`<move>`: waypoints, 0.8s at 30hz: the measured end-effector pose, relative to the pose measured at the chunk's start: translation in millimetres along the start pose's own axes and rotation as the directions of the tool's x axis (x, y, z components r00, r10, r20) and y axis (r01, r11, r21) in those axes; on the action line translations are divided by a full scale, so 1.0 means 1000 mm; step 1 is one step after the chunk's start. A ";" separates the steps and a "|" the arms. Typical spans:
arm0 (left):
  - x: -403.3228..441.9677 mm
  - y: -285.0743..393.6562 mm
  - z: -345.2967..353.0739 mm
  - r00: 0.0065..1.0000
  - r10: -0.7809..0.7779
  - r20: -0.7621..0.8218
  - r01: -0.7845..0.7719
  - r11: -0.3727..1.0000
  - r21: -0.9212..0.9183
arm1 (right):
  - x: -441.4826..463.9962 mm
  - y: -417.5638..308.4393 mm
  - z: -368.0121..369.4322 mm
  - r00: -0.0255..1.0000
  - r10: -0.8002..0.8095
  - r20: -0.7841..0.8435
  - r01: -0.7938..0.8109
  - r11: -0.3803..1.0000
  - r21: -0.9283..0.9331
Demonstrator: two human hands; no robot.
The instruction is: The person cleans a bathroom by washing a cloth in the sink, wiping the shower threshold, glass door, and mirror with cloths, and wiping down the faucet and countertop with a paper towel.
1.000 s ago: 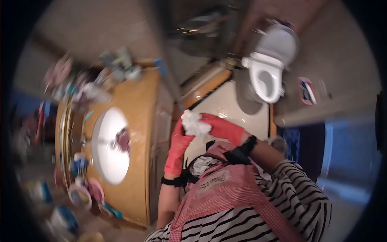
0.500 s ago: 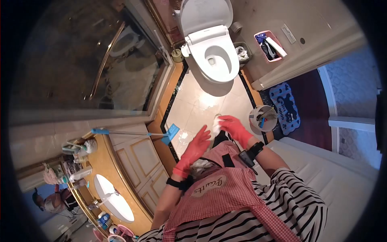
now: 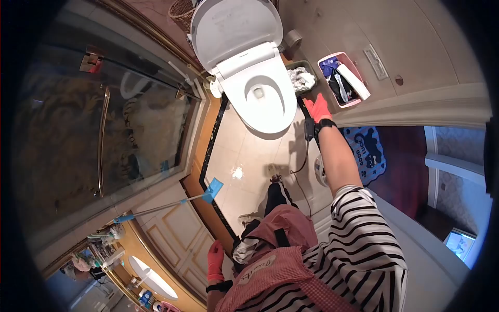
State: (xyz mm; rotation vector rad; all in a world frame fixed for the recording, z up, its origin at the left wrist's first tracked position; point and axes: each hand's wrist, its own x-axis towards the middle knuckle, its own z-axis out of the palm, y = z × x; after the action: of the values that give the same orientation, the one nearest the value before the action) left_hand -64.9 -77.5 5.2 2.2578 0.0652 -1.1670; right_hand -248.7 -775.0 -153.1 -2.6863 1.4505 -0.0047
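Note:
My right hand [image 3: 318, 108], in a red rubber glove, reaches out beside the toilet [image 3: 262, 93], close to a waste bin [image 3: 300, 78] holding crumpled white material. Its fingers are apart, with nothing seen between them. My left hand [image 3: 215, 256], also gloved in red, hangs low beside the vanity cabinet [image 3: 174, 234]; its fingers look loosely extended and hold nothing visible. The toilet lid stands raised. On the wall right of the bin is a pink-rimmed basket [image 3: 343, 78] with a white box and dark items.
A blue-headed scraper [image 3: 212, 190] leans from the counter. Left is a glass shower door [image 3: 104, 140]. A bucket [image 3: 319, 170] stands partly behind my right arm. A blue mat [image 3: 366, 153] lies at the doorway. The sink [image 3: 152, 278] is lower left.
My right hand has moved forward from my waist to the bin, and the white material it held is no longer in it. My left hand has dropped lower. The view has shifted closer to the toilet.

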 end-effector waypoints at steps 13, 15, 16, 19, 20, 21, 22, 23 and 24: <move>-0.033 0.032 -0.021 0.984 0.034 -0.173 -0.015 0.994 0.106 | -0.153 -0.100 0.084 0.565 -0.152 0.811 -0.825 -0.094 0.557; -0.040 0.011 -0.039 0.951 0.070 -0.301 -0.053 0.997 0.063 | -0.161 -0.137 0.200 0.436 -0.196 0.878 -0.897 -0.024 0.440; -0.044 -0.009 -0.047 0.936 0.058 -0.348 -0.086 0.994 -0.066 | -0.153 -0.170 0.201 0.289 -0.673 0.681 -0.872 0.108 0.478; -0.056 -0.056 -0.087 0.897 -0.044 -0.441 -0.066 0.971 -0.232 | -0.193 -0.329 0.036 0.452 -0.485 0.748 -0.537 0.522 0.663; -0.062 -0.077 -0.101 0.861 -0.046 -0.506 -0.124 0.946 -0.299 | -0.207 -0.370 0.005 0.461 -0.572 0.679 -0.436 0.520 0.734; -0.067 -0.099 -0.115 0.823 -0.058 -0.565 -0.181 0.917 -0.356 | -0.218 -0.411 -0.018 0.453 -0.653 0.608 -0.338 0.505 0.794; -0.073 -0.120 -0.130 0.778 -0.088 -0.622 -0.208 0.898 -0.387 | -0.233 -0.458 -0.037 0.423 -0.695 0.582 -0.252 0.526 0.812; -0.081 -0.139 -0.141 0.736 -0.124 -0.666 -0.232 0.878 -0.419 | -0.251 -0.502 -0.056 0.390 -0.727 0.565 -0.166 0.548 0.820; -0.096 -0.148 -0.158 0.683 -0.175 -0.709 -0.318 0.803 -0.504 | -0.272 -0.543 -0.077 0.341 -0.768 0.542 -0.111 0.539 0.835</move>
State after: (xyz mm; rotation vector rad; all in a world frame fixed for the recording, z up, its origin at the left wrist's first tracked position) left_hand -53.0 148.1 76.9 1.9484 0.5717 -0.0537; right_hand 51.0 -257.6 -22.5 -1.6171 0.2380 0.5698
